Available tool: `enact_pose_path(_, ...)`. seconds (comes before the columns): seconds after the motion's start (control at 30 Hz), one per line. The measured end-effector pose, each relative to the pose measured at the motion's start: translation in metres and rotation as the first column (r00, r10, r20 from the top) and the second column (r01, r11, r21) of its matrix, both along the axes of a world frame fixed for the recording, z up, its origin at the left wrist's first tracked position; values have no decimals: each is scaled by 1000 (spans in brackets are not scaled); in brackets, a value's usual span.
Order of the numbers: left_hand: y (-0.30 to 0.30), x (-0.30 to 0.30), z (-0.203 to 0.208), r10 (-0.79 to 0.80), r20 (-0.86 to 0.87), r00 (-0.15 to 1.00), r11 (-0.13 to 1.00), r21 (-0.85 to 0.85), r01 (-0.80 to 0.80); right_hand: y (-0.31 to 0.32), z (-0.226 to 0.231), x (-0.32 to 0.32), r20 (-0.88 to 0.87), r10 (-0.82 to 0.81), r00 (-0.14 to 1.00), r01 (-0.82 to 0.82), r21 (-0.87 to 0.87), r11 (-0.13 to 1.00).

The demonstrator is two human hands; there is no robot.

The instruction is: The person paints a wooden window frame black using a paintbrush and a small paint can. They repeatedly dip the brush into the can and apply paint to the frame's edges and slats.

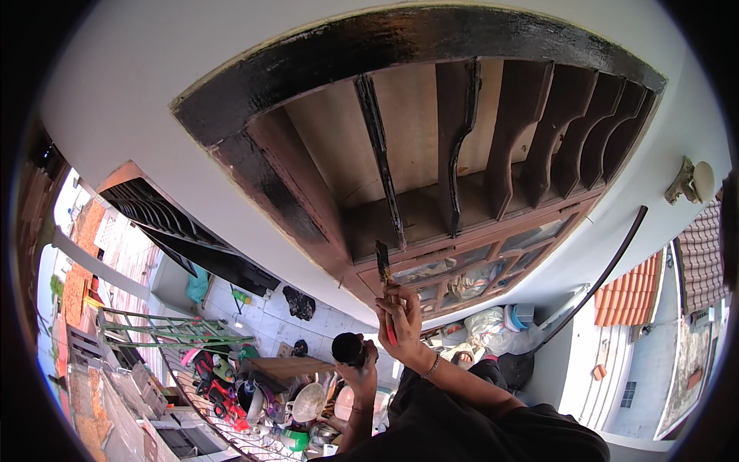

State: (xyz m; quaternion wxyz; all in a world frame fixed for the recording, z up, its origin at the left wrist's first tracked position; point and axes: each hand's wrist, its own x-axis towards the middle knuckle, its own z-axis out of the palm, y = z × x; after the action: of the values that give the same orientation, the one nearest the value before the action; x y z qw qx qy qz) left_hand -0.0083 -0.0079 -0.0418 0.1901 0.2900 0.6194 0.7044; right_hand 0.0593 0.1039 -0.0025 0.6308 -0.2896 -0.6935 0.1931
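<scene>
My right hand (pixel 402 327) is closed round a paintbrush (pixel 383 262) with a reddish handle and bristles dark with paint. The brush tip is at the lower ledge of a brown wooden vent frame (pixel 339 69), just below the foot of a slat (pixel 376 146). Lower and to the left, my left hand (pixel 360 375) grips a small black-coated paint cup (pixel 349 349); its contents are too dark to make out. Black paint covers much of the frame's top arch and edges of the two leftmost slats, while the slats (pixel 526 115) farther right are brown.
Below the vent are glass window panes (pixel 466 281). Far below, a tiled floor (pixel 258 316) carries a green metal ladder (pixel 173 327), a cluttered pile of household goods (pixel 254 400) and plastic bags (pixel 486 331). A black pipe (pixel 604 269) and a wall lamp (pixel 697 181) are at right.
</scene>
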Motion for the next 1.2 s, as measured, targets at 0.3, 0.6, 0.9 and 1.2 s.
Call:
enact_pose_path(0.3,0,7,1,50,-105,993,993,-99,-61,20,28,54,-68,-177,982,181,73,981)
enact_pose_path(0.6,2,17,0,55,-196,979,992,-101,-76,28,45,75,64,-114,991,107,106,989)
enact_pose_path(0.9,5,23,0,27,-147,989,996,-85,-39,38,35,83,82,-96,992,93,39,995)
enact_pose_path(1.2,9,27,-5,23,-206,978,993,-109,-47,41,30,88,91,-78,993,78,1,997)
